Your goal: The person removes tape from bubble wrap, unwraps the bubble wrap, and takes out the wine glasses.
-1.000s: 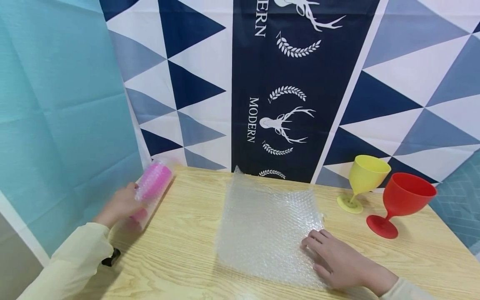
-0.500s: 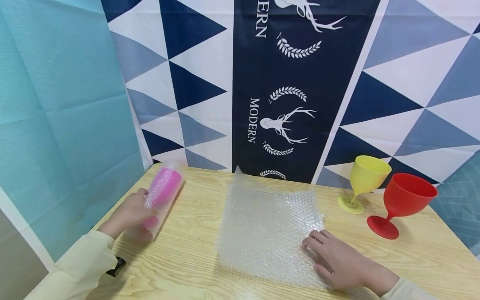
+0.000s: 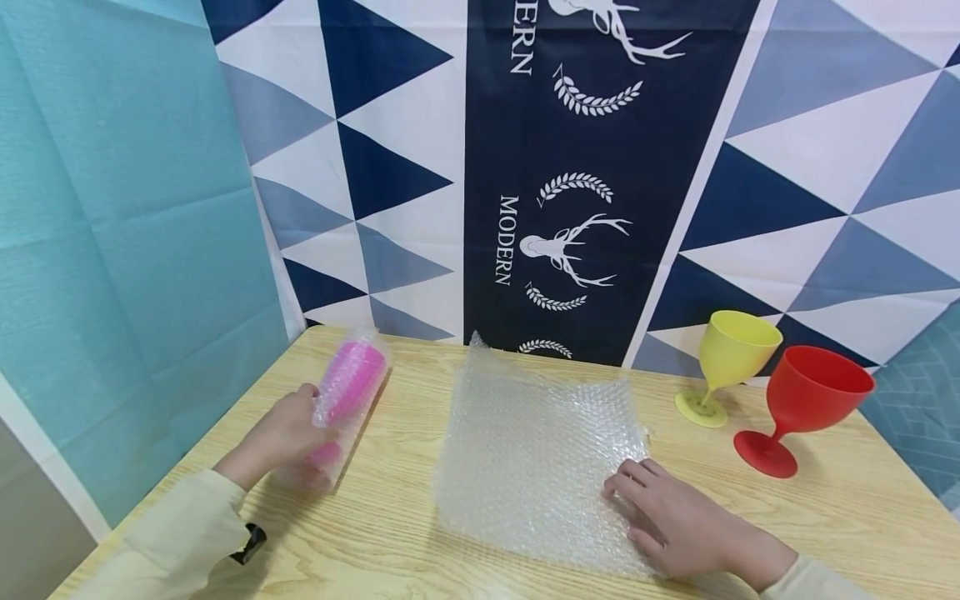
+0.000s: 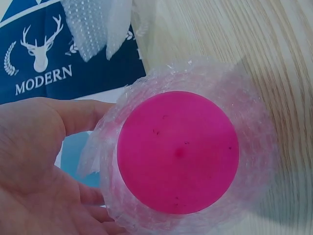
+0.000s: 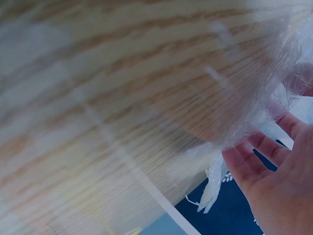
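On the left, my left hand (image 3: pixel 285 429) grips a pink goblet (image 3: pixel 356 375) rolled in bubble wrap and lying on its side, tilted toward the back. Its round pink base (image 4: pixel 178 152) faces the camera in the left wrist view, ringed by layers of clear wrap (image 4: pixel 254 137); thumb and fingers go round the roll from the side. A flat sheet of bubble wrap (image 3: pixel 536 467) lies mid-table. My right hand (image 3: pixel 678 521) rests on the sheet's near right corner, fingers loosely bent. In the right wrist view those fingers (image 5: pixel 271 147) touch the crinkled wrap.
A yellow goblet (image 3: pixel 735 350) and a red goblet (image 3: pixel 813 392) stand upright at the back right of the wooden table (image 3: pixel 390 517). A patterned cloth (image 3: pixel 405 167) hangs behind the table, and a light-blue cloth (image 3: pixel 142 250) hangs on the left.
My left hand has moved rightward and slightly nearer with the wrapped pink goblet, away from the left cloth. The right hand and the flat sheet stay in place.
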Action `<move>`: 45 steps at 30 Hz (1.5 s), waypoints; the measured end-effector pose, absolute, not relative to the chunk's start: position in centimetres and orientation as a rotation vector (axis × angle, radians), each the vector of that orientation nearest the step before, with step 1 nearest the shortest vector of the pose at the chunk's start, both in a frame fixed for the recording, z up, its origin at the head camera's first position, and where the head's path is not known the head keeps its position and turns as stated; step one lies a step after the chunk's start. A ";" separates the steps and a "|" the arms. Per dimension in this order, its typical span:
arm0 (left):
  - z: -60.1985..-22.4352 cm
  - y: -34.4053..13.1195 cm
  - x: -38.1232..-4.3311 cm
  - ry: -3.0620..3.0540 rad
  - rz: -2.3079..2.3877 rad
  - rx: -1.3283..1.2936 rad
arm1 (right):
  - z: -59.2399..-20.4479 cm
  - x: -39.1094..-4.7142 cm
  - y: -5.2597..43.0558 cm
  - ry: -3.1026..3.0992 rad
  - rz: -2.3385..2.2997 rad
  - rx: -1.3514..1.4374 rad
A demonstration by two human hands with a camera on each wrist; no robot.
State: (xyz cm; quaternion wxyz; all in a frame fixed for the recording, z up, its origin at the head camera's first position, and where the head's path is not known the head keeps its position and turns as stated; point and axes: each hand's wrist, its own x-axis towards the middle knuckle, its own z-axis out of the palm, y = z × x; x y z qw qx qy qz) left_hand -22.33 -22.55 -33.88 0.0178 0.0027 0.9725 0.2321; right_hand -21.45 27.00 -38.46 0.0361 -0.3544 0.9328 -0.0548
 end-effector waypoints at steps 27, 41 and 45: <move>-33.6 -18.0 -21.1 3.026 0.728 0.102 | -38.5 -21.2 27.0 2.860 -0.181 -1.063; -33.6 -16.3 -20.8 3.016 0.708 0.112 | -38.3 -21.3 26.9 2.865 -0.159 -1.082; -33.6 -15.8 -20.6 3.011 0.703 0.118 | -38.3 -21.3 26.9 2.870 -0.157 -1.082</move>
